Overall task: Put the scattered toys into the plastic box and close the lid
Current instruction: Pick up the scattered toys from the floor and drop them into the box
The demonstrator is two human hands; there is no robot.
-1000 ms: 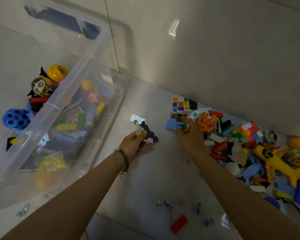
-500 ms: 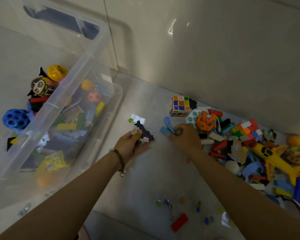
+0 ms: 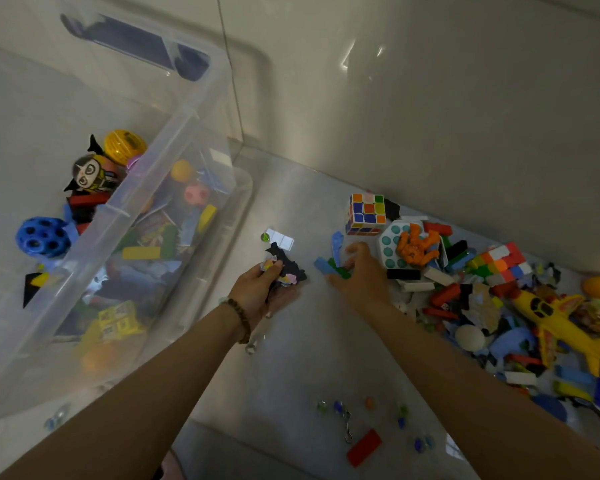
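Since a moment ago our right hand (image 3: 357,277) has drawn back from the cube (image 3: 366,213) toward our left hand (image 3: 257,291), raking blue and green bricks (image 3: 328,265) along with it. The box (image 3: 146,157) stands open, well to the left of the left hand and already part full. The toy pile (image 3: 482,292) spreads outward from just right of the right hand, and the cube sits just beyond its fingers. That hand curls over the bricks, thumb closing in beside them. The left hand grips a sheaf of dark pieces (image 3: 286,268) and looks nearly full. To do this step well, we judge, we pinch the bricks firmly and carry both handfuls over the box rim before letting go. Marbles (image 3: 336,407) lie near our right forearm. They will likely roll, so we cup them rather than pinch.
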